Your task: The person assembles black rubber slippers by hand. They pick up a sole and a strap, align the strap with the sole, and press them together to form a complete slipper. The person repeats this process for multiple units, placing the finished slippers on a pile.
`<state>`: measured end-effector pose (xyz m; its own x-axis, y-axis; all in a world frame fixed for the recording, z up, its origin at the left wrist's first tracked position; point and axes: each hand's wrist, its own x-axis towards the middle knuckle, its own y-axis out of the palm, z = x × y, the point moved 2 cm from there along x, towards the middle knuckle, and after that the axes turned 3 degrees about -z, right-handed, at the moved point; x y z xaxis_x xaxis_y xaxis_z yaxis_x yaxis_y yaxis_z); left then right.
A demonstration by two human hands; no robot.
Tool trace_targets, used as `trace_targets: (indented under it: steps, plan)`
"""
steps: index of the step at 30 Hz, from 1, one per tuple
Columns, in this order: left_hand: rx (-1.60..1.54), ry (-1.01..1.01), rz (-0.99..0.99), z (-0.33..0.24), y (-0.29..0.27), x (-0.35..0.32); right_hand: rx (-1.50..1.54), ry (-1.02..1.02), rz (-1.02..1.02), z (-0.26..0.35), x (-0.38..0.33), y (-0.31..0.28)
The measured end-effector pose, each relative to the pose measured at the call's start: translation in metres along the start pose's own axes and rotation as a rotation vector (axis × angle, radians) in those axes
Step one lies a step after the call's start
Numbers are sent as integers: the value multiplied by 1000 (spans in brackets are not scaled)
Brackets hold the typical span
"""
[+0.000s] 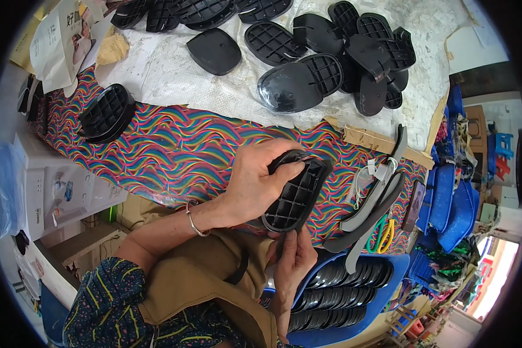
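Observation:
My left hand (258,180) is closed round the upper end of a black shoe heel (298,194), with the thumb over its rim. The hollow grid side of the heel faces up toward me. Below it, my right hand (294,255) pinches the lower rim between thumb and fingers. A dark edge (325,180) runs along the heel's right side; whether it is a separate strip, I cannot tell. Several curved grey and black strips (368,206) lie to the right of my hands. Another black heel piece (107,113) rests on the patterned cloth at the left.
Several black heels and soles (325,69) are spread over a white sheet (156,81) at the back. Green-handled and yellow-handled scissors (383,235) lie by the strips. A blue crate (383,307) of stacked black pieces stands at lower right. A white machine (52,185) stands left.

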<state>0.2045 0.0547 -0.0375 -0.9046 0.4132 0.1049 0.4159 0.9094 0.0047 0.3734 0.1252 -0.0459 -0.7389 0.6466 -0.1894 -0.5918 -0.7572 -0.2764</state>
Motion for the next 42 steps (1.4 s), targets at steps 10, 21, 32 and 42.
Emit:
trace_targets:
  steps: [10, 21, 32, 42]
  plan:
    - [-186, -38, -163, -17, 14, -24, 252, 113, 22, 1, 5, -17]
    - [-187, -36, 517, -23, -36, -34, -103, -118, 40, 17, 19, -62]
    - [422, -67, 1260, -60, -7, 29, -441, -706, 336, 50, 42, -40]
    - [691, 26, 1287, -53, 19, 9, -121, -127, 568, 28, 46, -79]
